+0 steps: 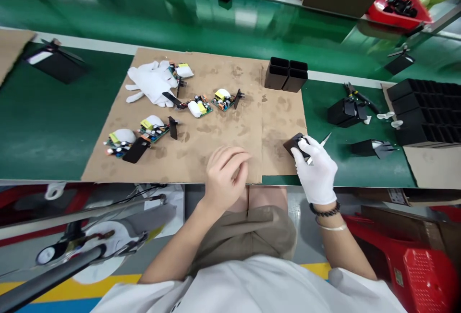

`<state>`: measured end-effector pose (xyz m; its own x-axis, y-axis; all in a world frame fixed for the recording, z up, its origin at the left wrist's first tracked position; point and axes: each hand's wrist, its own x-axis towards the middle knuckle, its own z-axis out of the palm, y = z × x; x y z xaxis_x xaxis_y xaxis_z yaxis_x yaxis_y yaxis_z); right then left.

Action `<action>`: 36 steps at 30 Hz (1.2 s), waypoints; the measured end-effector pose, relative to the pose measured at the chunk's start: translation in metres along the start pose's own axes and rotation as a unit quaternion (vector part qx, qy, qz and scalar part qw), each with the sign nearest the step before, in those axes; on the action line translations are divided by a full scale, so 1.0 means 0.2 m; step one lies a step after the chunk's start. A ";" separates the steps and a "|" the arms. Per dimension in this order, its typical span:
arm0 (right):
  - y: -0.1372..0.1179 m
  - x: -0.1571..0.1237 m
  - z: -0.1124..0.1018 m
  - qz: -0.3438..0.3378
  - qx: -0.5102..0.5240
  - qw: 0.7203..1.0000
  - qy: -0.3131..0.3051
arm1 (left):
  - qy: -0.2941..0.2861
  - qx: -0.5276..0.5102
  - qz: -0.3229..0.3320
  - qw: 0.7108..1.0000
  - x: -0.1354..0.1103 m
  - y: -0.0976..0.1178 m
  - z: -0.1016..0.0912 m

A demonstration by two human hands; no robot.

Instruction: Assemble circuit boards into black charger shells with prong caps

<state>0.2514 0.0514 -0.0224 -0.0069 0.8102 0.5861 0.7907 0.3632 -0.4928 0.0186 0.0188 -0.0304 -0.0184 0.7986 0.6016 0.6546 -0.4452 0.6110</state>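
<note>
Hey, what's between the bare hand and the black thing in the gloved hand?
In the head view, only brown cardboard with darker stains shows between the left hand and the black plastic part in the right hand.

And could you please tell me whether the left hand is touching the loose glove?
Apart: the head view shows cardboard between left hand and loose glove.
</note>
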 end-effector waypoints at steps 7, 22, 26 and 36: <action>0.03 -0.04 0.07 0.293 0.345 0.891 0.027 | -0.072 -0.120 -0.113 0.984 -0.01 -0.05 0.06; -0.19 -0.07 -0.10 0.396 0.540 0.727 -0.149 | -0.052 -0.167 -0.152 0.973 -0.01 -0.08 0.05; -0.24 -0.07 -0.07 0.401 0.536 0.733 -0.122 | -0.056 -0.156 -0.115 0.980 -0.02 -0.05 0.03; -0.34 -0.23 0.18 0.247 0.309 0.916 -0.067 | -0.194 0.014 -0.033 0.980 -0.09 0.10 0.07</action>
<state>0.1759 0.0050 -0.0388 0.1500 0.9801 0.1303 0.2209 0.0952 -0.9706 0.0425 0.0008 -0.0373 0.2232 0.9218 0.3170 0.6828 -0.3799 0.6241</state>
